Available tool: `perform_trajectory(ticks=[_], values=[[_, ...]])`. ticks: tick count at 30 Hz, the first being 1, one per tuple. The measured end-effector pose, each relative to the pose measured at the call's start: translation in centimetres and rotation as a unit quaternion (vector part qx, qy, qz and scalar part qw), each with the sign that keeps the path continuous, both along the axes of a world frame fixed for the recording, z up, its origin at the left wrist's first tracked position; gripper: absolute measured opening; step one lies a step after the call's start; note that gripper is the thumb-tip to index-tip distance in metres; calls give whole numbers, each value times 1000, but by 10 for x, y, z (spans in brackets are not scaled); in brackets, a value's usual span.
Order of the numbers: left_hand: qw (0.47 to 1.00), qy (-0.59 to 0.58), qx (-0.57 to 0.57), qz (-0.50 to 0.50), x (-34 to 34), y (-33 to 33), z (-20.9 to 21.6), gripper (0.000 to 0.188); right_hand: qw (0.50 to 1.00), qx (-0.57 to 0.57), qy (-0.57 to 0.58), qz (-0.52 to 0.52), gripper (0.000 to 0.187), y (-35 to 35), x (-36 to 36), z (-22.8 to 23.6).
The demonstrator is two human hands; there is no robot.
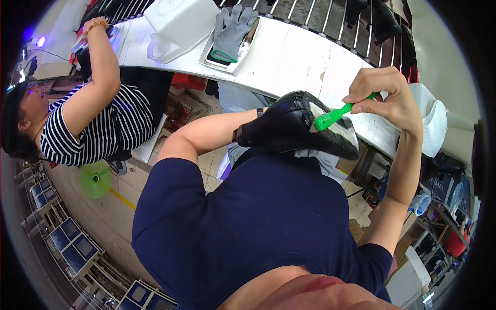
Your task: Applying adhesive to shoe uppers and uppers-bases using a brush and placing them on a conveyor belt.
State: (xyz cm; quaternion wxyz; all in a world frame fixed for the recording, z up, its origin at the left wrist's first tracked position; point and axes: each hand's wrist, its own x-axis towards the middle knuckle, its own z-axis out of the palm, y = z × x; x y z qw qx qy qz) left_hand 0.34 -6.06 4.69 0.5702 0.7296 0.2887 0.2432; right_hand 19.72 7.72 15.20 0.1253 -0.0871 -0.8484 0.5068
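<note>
A black boot (279, 124) is held up over my lap with its pale underside turned upward. My left forearm runs behind the boot, and the boot hides my left hand and its fingers. My right hand (385, 95) is closed on a green-handled brush (333, 118). The brush's wide end lies against the boot's pale underside; its bristles cannot be made out.
A white worktable (294, 51) crosses in front, with a metal roller conveyor (320, 18) beyond it. A tray (205, 58) holds a grey glove (232, 31); a white container (181, 23) stands beside it. At the left, another person (103, 113) in stripes is working.
</note>
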Motion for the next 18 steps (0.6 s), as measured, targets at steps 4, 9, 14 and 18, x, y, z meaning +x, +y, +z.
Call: perform_trajectory(ticks=[4,9,14,18], values=[[992,-73,-82,70,3,20,-23,39,995,51,19,-88,13,-18,12,2],[770,-370,-503,130,19,63,-45,46,984,83,-22,-154,11,-25,21,0],[840,-238,-438,216,3,57,-31,51,977,43,-30,-206,10,-23,28,-6],[839,-223,-443,222,1,58,-22,50,983,47,-49,-173,11,-24,35,-6]])
